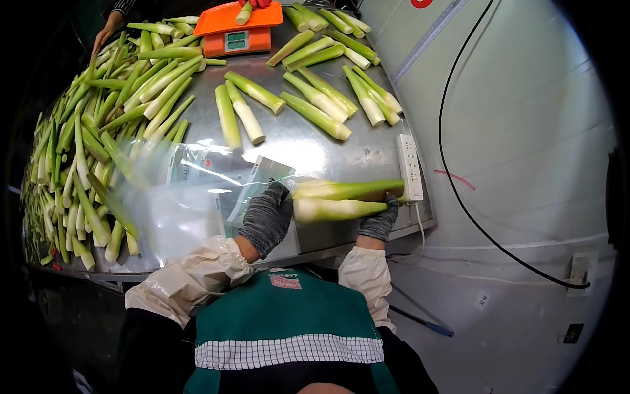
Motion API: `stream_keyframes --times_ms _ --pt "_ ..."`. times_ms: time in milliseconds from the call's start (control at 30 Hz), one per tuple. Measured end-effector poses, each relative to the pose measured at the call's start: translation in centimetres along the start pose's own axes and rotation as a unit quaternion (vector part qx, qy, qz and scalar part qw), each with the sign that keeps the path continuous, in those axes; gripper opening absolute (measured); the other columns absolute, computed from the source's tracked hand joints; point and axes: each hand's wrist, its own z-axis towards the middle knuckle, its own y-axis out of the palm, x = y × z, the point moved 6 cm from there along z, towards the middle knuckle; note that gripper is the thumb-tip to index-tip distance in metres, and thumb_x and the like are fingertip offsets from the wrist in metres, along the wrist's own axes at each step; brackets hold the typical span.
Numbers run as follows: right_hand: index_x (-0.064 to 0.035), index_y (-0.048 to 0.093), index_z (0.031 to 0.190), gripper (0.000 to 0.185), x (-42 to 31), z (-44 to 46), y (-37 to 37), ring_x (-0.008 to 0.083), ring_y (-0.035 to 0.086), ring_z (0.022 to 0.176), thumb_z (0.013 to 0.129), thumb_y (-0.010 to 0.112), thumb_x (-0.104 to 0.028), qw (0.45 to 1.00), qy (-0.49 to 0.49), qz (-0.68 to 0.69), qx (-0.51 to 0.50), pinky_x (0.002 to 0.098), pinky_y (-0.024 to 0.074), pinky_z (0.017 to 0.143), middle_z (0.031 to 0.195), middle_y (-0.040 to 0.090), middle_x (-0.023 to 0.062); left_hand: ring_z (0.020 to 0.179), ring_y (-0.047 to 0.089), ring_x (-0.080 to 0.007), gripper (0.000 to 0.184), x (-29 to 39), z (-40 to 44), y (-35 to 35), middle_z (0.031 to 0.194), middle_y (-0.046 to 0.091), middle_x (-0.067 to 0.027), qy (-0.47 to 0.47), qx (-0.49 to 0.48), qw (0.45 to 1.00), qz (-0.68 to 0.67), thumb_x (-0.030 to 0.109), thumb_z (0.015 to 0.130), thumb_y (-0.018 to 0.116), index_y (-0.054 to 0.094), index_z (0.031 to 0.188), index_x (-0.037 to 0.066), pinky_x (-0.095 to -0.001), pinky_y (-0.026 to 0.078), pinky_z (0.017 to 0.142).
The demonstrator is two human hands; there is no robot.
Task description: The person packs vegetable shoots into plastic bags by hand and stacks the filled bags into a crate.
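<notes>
My right hand (380, 220), in a grey knit glove, grips the outer ends of several water bamboo shoots (344, 191), pale green and white. Their white ends point left, at the mouth of a clear plastic bag (216, 172). My left hand (268, 220), gloved alike, is closed on the edge of that bag, which stretches off to the left over the table. Beneath it lie more flat printed bags (180, 210). Where the bag's mouth ends against the shoots is hard to see through the glare.
A large heap of shoots (98, 144) covers the table's left side. Small groups of shoots (318, 98) lie across the metal table (315, 154). An orange scale (237, 39) stands at the back, with another person's red-gloved hand (260, 3). A bare hand (102, 38) touches the heap. A power strip (410, 167) sits at the right edge.
</notes>
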Motion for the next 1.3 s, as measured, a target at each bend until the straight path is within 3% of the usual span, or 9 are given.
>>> stream_keyframes --times_ms 200,600,733,867,967,1100,1133,1200,1300 --pt "-0.0102 0.047 0.096 0.033 -0.9 -2.2 2.2 0.0229 0.054 0.078 0.066 0.060 -0.007 0.996 -0.069 -0.046 0.044 0.0375 0.0485 0.069 0.089 0.053 0.0058 0.066 0.054 -0.0363 0.010 -0.8 -0.5 -0.8 0.070 0.055 -0.0191 -0.068 0.007 0.996 -0.062 0.011 0.077 0.052 0.052 0.082 0.003 -0.0410 0.043 0.057" --pt "-0.0110 0.044 0.101 0.046 -0.5 -2.7 2.2 0.0190 0.051 0.084 0.062 0.061 0.007 0.973 -0.200 -0.091 0.074 0.0330 0.0473 0.074 0.095 0.050 0.0041 0.070 0.058 -0.0327 0.014 -3.6 0.0 0.8 0.075 0.058 -0.0178 -0.147 -0.191 0.924 0.297 0.015 0.078 0.047 0.053 0.081 0.003 -0.0424 0.045 0.064" --pt "-0.0112 0.045 0.102 0.047 0.0 -2.6 0.7 0.0186 0.051 0.085 0.062 0.062 0.006 0.981 -0.170 -0.060 0.075 0.0324 0.0469 0.075 0.095 0.050 0.0035 0.064 0.058 -0.0294 0.012 -6.1 -1.1 2.1 0.070 0.056 -0.0131 -0.204 -0.062 0.977 0.022 0.018 0.081 0.048 0.049 0.085 0.007 -0.0377 0.047 0.051" --pt "-0.0102 0.048 0.101 0.042 0.5 -4.1 0.5 0.0173 0.052 0.083 0.064 0.064 0.003 0.987 -0.139 -0.046 0.064 0.0313 0.0467 0.073 0.094 0.053 0.0023 0.065 0.057 -0.0217 0.016 -7.5 -2.7 3.6 0.081 0.052 -0.0082 -0.400 0.059 0.805 -0.434 0.022 0.083 0.047 0.043 0.094 0.011 -0.0333 0.050 0.045" --pt "-0.0093 0.050 0.100 0.037 1.7 -7.0 0.6 0.0167 0.052 0.082 0.067 0.064 -0.001 0.995 -0.015 -0.023 0.100 0.0300 0.0463 0.072 0.092 0.054 0.0013 0.068 0.057 -0.0222 0.020 -7.2 -2.8 2.8 0.088 0.051 -0.0090 -0.406 0.132 0.785 -0.449 0.024 0.082 0.048 0.043 0.098 0.013 -0.0359 0.051 0.048" --pt "-0.0072 0.050 0.102 0.031 1.6 -11.5 0.2 0.0215 0.054 0.088 0.074 0.061 -0.011 0.993 0.016 -0.117 -0.016 0.0319 0.0425 0.082 0.095 0.056 0.0061 0.066 0.055 -0.0229 0.024 -11.0 -3.7 2.6 0.090 0.051 -0.0092 -0.389 0.137 0.816 -0.405 0.025 0.082 0.049 0.043 0.101 0.012 -0.0362 0.050 0.049" --pt "-0.0074 0.049 0.105 0.033 1.5 -12.6 -0.4 0.0225 0.054 0.090 0.075 0.060 -0.014 0.987 0.020 -0.152 -0.039 0.0316 0.0410 0.084 0.096 0.056 0.0057 0.065 0.054 -0.0223 0.025 -13.6 -3.6 2.3 0.089 0.050 -0.0090 -0.235 0.117 0.960 -0.096 0.025 0.082 0.049 0.043 0.101 0.011 -0.0348 0.049 0.046" --pt "-0.0088 0.044 0.115 0.044 1.2 -13.9 -0.1 0.0245 0.049 0.102 0.076 0.060 -0.020 0.927 -0.051 -0.361 -0.085 0.0353 0.0355 0.092 0.106 0.053 0.0073 0.064 0.054 -0.0217 0.026 -11.9 -3.3 2.2 0.088 0.050 -0.0087 -0.054 0.076 0.969 0.228 0.026 0.081 0.049 0.043 0.101 0.010 -0.0334 0.047 0.043" --pt "-0.0109 0.046 0.117 0.050 1.8 -15.9 1.8 0.0253 0.025 0.124 0.076 0.059 -0.036 0.967 0.079 -0.021 -0.239 0.0439 0.0221 0.102 0.127 0.038 0.0108 0.059 0.051 -0.0178 0.019 -11.4 -3.9 1.5 0.082 0.050 -0.0076 -0.235 0.126 0.957 -0.117 0.022 0.084 0.046 0.043 0.096 0.008 -0.0294 0.044 0.039"
